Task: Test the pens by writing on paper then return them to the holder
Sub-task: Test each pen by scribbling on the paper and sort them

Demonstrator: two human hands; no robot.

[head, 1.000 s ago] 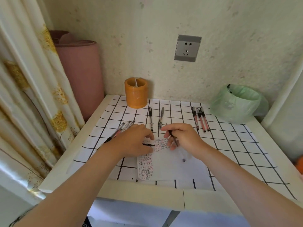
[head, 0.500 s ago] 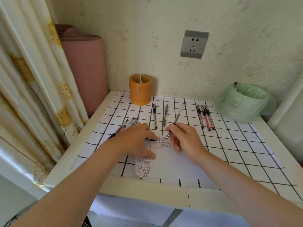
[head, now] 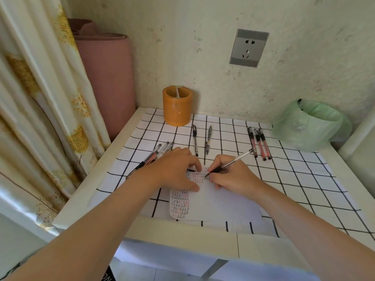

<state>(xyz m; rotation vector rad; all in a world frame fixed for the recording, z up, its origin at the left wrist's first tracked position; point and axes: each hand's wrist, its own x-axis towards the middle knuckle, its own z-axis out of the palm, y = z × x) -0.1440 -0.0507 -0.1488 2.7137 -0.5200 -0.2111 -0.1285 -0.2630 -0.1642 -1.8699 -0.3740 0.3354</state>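
**Pen test in progress, head view.** Your right hand (head: pixel 233 176) grips a clear-barrelled pen (head: pixel 235 161) in a writing hold. Its tip touches the paper (head: pixel 221 203) among rows of small black and red marks, and the barrel slants up toward 2 o'clock. Your left hand (head: pixel 172 169) is open, with loosely straight fingers pressing down on the paper's upper left part. The paper lies on the checked cloth (head: pixel 294 179) at the near middle of the bench (head: pixel 95 201).

Positions as read from the paper:
- **11 o'clock:** the orange holder (head: pixel 177 107) stands upright near the wall.
- **10 o'clock:** a cluster of clear pens (head: pixel 154 156) lies partly hidden behind your left hand.
- **12 o'clock:** two dark pens (head: pixel 195 139) lie roughly parallel and apart.
- **1 o'clock:** three red pens (head: pixel 259 142) lie side by side, close together.
- **2 o'clock:** a green-bagged bin (head: pixel 310 124) stands at the bench's far corner.
- **High on the wall at 12 o'clock:** a wall socket (head: pixel 249 47).
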